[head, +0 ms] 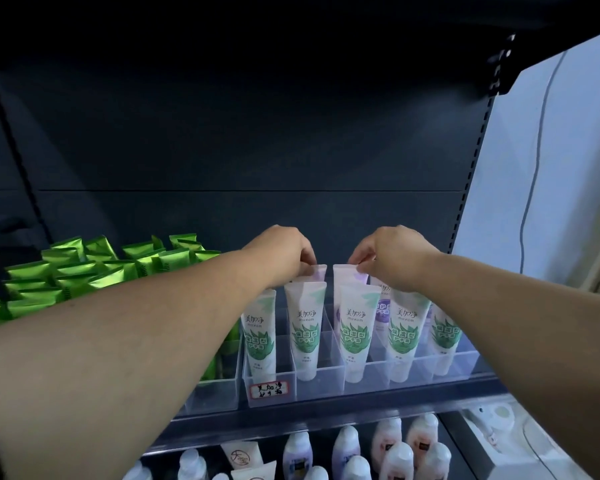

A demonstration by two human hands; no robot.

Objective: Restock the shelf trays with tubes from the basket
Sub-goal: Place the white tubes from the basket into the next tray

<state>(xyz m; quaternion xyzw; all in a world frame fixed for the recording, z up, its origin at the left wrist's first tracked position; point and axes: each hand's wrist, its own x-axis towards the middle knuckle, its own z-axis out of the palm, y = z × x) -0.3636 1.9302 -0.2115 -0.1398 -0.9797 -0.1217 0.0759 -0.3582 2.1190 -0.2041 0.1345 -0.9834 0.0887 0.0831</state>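
Note:
Clear shelf trays hold upright white tubes with green leaf print in front and purple-print tubes behind. My left hand pinches the crimped top of a purple-tinted tube in a back slot. My right hand pinches the top of another purple-tinted tube next to it. Both tubes stand behind the green-leaf tubes, their lower parts hidden. The basket is out of view.
Shiny green tubes fill the shelf's left side. A handwritten label sticks to the tray front. White and purple bottles stand on the lower shelf. A pale wall with a cable rises at right.

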